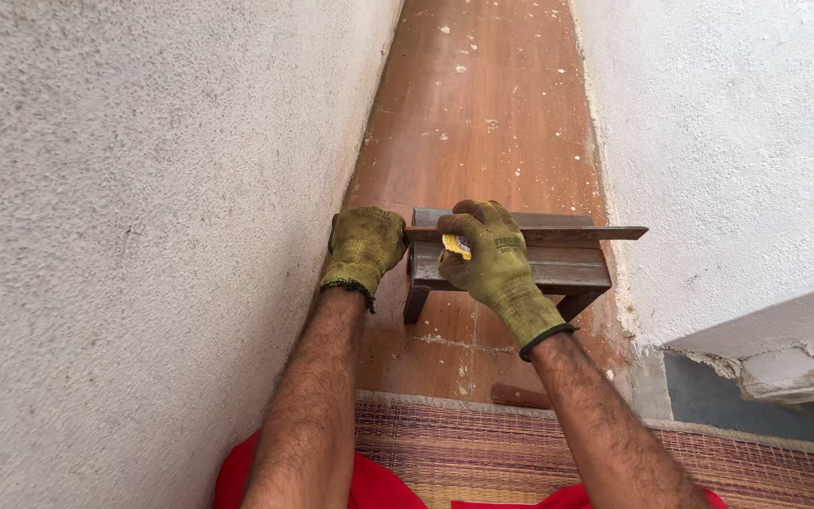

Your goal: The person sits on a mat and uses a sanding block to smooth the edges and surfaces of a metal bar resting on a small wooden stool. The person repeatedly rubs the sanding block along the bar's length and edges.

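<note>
Narrow passage, rough plaster either side, woven mat (482, 452) under your knees, then paint-flecked red floor (482, 104). Your left hand (363, 247) is clenched on the end of a thin metal strip (567, 233) laid along a small dark bench (558, 269). Your right hand (492, 259) is grasping a yellow tape measure (455, 246) against it. Likely risk: the strip's overhang tips if you ease off.

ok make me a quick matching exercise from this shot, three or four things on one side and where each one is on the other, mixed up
Things:
1. left hand
2. right hand
3. woven mat
4. small wooden stool

Places:
A. nearest the camera, across the bottom of the view
B. on the floor between the two white walls
C. at the left end of the thin strip
D. on top of the stool, holding a yellow tape measure

Pairs: 1-C, 2-D, 3-A, 4-B
</note>
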